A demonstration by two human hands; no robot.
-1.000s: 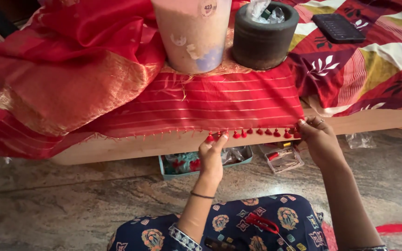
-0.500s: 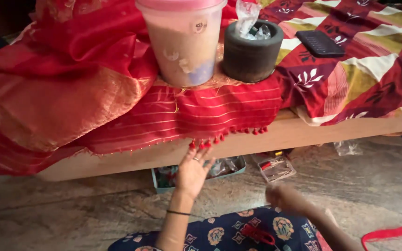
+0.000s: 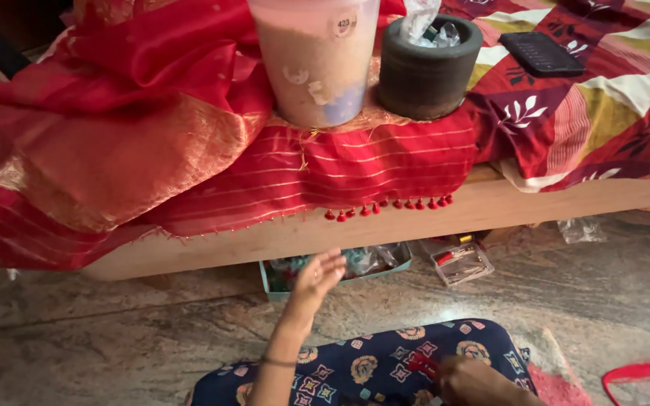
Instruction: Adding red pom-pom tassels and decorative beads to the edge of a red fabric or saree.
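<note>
A red striped cloth (image 3: 325, 169) edged with small red tassels (image 3: 389, 206) is seen draped over the near edge of a low wooden bed (image 3: 536, 204), held down by a pale plastic tub (image 3: 314, 60) and a dark stone mortar (image 3: 426, 71). The left hand (image 3: 317, 274) is raised below the tassels, fingers loosely spread and holding nothing, well apart from the cloth. The right hand (image 3: 472, 380) is lowered at the near right onto a dark blue patterned cushion (image 3: 355, 368), beside a bit of red thread (image 3: 423, 365); whether anything is pinched cannot be told. A teal tray (image 3: 340, 267) and a clear box (image 3: 460, 263) are seen on the stone floor (image 3: 114, 331).
</note>
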